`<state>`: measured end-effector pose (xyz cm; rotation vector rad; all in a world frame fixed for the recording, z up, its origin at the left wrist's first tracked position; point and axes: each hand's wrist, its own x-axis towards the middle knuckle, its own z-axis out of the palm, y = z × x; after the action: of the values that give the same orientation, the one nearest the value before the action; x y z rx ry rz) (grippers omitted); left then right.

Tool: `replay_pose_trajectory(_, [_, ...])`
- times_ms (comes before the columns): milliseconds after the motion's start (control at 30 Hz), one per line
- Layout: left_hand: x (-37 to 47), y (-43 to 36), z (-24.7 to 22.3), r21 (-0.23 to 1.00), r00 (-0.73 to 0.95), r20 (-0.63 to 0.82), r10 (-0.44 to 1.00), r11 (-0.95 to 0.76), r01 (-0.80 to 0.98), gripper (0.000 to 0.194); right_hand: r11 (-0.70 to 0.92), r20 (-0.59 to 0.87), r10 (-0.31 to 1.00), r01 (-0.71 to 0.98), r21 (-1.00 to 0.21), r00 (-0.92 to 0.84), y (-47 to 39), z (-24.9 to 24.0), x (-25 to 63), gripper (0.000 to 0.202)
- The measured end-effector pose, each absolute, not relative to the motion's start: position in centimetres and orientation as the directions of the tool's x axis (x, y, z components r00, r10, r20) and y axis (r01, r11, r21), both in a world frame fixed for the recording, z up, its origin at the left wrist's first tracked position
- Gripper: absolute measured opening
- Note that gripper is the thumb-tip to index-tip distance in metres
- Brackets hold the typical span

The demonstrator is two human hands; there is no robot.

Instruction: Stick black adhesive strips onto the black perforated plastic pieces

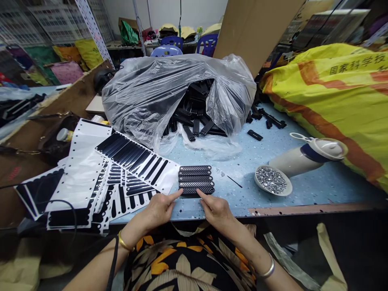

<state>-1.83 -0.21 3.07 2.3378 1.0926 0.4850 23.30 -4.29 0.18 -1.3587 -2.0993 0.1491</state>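
Several black perforated strips (195, 178) lie side by side in a neat block on the blue speckled table (224, 206), with small round metal pieces at their ends. My left hand (159, 208) reaches its index finger to the near left end of the front strip. At the near right part of that strip, the index finger of my right hand (218, 208) touches down. Both thumbs stand apart from the index fingers, the other fingers are partly hidden, and neither hand grips anything. White sheets of black adhesive strips (139, 157) fan out left of the block.
A bowl of small metal pieces (271, 180) stands at right, touching a tilted white bottle (298, 159). Clear plastic (139, 93) partly covers a heap of black parts (197, 107). A thin dark rod (235, 181) lies right of the block; a yellow sack (333, 97) bulges far right.
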Motion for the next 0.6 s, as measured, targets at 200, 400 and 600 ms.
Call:
replay_pose_trajectory(200, [-2.6,0.4,2.8,0.466,0.687,0.162,0.709,-0.668,0.58,0.056,0.477,0.463,0.844,0.774,-0.416,-0.271,-4.3,0.4,23.2,0.038])
replay_pose_trajectory(400, [-2.9,1.3,3.0,0.384,0.751,0.124,0.649,-0.729,0.567,0.061,0.477,0.463,0.842,0.781,-0.402,-0.276,-4.2,0.3,23.1,0.039])
replay_pose_trajectory(600, [-2.7,3.4,5.1,0.607,0.749,-0.037,0.661,-0.581,0.543,0.052,0.51,0.482,0.822,0.768,-0.388,-0.302,-4.2,0.9,23.3,0.039])
